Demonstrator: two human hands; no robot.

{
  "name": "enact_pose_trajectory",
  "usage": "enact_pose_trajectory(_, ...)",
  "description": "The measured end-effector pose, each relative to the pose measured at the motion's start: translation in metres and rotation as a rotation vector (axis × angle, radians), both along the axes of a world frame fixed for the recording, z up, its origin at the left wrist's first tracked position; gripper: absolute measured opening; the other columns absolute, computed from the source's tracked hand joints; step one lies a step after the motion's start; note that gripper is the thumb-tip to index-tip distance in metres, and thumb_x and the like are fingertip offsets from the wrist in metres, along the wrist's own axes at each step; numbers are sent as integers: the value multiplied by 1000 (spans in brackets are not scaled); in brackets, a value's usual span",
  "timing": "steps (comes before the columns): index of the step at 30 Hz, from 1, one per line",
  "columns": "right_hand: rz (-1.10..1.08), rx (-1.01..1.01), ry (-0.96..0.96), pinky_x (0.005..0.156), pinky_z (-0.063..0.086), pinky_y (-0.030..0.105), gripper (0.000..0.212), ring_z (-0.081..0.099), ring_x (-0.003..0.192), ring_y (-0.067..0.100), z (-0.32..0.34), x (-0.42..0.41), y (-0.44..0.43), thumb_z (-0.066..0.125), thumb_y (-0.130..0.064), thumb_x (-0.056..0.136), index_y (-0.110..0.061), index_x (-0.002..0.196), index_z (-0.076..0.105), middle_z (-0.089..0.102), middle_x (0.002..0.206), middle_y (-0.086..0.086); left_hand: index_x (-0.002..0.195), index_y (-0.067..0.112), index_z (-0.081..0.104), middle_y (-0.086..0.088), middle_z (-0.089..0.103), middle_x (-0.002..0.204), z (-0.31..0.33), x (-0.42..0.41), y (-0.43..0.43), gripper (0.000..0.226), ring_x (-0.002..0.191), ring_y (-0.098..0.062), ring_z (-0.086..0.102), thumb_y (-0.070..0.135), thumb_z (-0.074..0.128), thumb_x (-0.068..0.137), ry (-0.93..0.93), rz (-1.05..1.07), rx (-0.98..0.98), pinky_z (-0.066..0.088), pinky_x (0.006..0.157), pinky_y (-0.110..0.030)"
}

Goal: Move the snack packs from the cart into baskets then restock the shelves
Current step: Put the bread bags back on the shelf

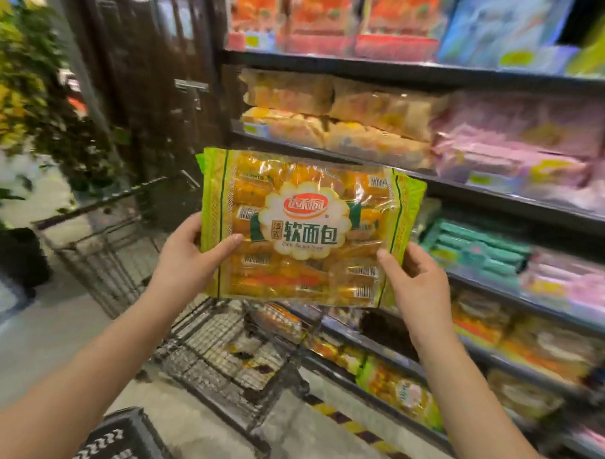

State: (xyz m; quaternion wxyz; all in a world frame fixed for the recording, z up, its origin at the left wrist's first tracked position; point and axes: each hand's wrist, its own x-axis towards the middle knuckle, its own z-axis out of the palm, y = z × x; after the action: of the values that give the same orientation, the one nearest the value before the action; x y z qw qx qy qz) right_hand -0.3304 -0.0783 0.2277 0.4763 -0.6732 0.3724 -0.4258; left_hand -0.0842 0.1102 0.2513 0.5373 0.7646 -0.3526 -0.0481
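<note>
The left hand (190, 256) pinches the left edge of the soft bread pack (304, 226), thumb on the front face. The right hand (415, 284) pinches the lower right edge the same way. The fingers of both hands are hidden behind the pack.

The pack is held flat and face-on, in the air above the wire cart (221, 357) and in front of the shelves (501, 198).

Step in hand, as judged: shelf restocking. The next move calls for locating the matching row; similar green-edged packs (401, 394) lie on a low shelf, so a downward placement is likely.

Pack appearance: clear film with green side bands, a scalloped central label, and individually wrapped orange rolls with barcodes showing inside. The film is glossy and soft, so it may flex under load.
</note>
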Motion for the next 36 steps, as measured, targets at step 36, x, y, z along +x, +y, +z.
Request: enact_pose_trajectory(36, -419, 25, 58, 92, 54, 46, 6, 65, 98, 21, -366, -222, -204, 67, -30, 97, -29, 102, 70, 72, 103, -1, 122, 43, 66, 18, 70, 121, -378, -180, -327, 31, 116, -3, 63, 41, 74, 92, 92, -364, 70, 52, 103, -44)
